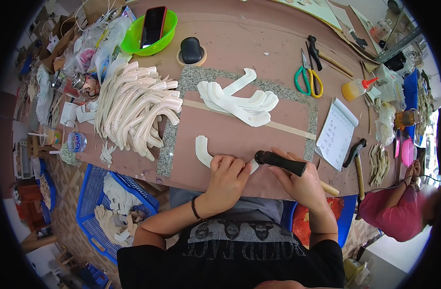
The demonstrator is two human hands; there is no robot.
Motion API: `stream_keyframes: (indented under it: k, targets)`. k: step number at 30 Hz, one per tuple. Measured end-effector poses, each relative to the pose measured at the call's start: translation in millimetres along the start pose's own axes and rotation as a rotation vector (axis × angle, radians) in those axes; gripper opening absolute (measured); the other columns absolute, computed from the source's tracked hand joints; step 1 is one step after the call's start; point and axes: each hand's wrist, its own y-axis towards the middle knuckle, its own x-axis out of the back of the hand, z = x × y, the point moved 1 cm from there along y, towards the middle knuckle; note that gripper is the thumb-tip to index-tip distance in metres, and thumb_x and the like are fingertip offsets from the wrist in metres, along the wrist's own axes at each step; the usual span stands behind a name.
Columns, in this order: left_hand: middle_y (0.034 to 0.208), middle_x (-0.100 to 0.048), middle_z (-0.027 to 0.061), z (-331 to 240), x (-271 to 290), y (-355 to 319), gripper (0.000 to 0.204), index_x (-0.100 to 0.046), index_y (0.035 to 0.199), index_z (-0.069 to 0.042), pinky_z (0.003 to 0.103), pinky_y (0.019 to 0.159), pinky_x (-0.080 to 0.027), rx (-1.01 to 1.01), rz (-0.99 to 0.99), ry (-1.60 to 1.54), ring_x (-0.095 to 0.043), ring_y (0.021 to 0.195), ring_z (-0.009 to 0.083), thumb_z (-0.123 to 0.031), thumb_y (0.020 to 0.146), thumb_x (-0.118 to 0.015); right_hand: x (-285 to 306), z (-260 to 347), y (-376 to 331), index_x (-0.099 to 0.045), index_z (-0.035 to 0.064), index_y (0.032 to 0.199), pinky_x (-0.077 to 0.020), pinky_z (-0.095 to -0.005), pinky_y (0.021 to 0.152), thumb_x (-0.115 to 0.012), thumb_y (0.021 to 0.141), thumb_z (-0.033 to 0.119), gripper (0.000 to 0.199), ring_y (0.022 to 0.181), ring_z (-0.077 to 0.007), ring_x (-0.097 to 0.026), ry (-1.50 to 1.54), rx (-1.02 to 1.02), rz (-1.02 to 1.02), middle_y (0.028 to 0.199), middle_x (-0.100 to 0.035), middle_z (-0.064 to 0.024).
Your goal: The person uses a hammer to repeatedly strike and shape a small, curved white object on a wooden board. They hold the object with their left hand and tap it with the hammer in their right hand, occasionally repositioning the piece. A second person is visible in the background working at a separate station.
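I see, on the table's (259, 43) near side, the left hand (227, 177) pinching a curved white strip (201, 148) and the right hand (301, 187) gripping a hammer (284, 163), which could slip and bruise the left.

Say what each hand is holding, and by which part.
The right hand holds a black-headed hammer, apparently by its wooden handle. The left hand covers part of a white strip; whether gripped or pressed cannot be told.

In the frame's upper left, a phone (153, 27) leans in a green bowl (171, 34); toward the right lie scissors (307, 71), a notepad (337, 134) and a red-tipped bottle (353, 90).
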Motion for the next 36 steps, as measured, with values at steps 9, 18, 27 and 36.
stream_keyframes:
  k: [9, 18, 27, 36]
  targets:
    - [0.102, -0.059, 0.0079, -6.5, 3.9, 1.4, 0.032, -0.070, 0.111, 0.004, 0.043, 0.095, -0.036, -0.073, 0.088, 0.164, -0.057, 0.101, 0.0249, -0.010, 0.083, -0.064, -7.0, -4.3, 4.8, -0.066, 0.0046, 0.129, -0.0545, -0.0425, 0.061, -0.075, 0.088, 0.016, 0.044, 0.073, -0.0363, -0.069, -0.130, 0.099, -0.040, 0.088, -0.068, -0.0141]
    - [0.104, -0.059, 0.0085, 6.0, 14.5, -8.5, 0.038, -0.065, 0.117, 0.005, 0.044, 0.095, -0.037, -0.128, 0.137, 0.088, -0.057, 0.101, 0.0248, -0.010, 0.083, -0.061, -11.6, -7.3, 4.8, -0.063, 0.0029, 0.132, -0.0546, -0.0425, 0.060, -0.076, 0.086, 0.013, 0.049, 0.070, -0.0356, -0.068, -0.135, 0.135, -0.038, 0.089, -0.067, -0.0152]
    - [0.100, -0.061, 0.0087, 20.6, 26.1, -7.5, 0.030, -0.069, 0.109, 0.004, 0.041, 0.087, -0.043, -0.243, 0.181, 0.025, -0.058, 0.097, 0.0254, -0.007, 0.082, -0.062, -15.3, -7.6, 5.1, -0.062, 0.0041, 0.133, -0.0550, -0.0432, 0.065, -0.076, 0.083, 0.010, 0.053, 0.077, -0.0364, -0.069, -0.098, 0.154, 0.015, 0.093, -0.067, -0.0152]
    - [0.098, -0.059, 0.0106, 49.6, 28.7, 14.7, 0.024, -0.066, 0.103, 0.006, 0.039, 0.077, -0.053, -0.302, 0.379, -0.260, -0.060, 0.092, 0.0269, -0.005, 0.081, -0.065, 0.0, -4.4, 4.3, -0.063, 0.0071, 0.134, -0.0561, -0.0419, 0.065, -0.075, 0.083, 0.010, 0.053, 0.076, -0.0362, -0.069, -0.224, 0.129, 0.051, 0.093, -0.068, -0.0140]
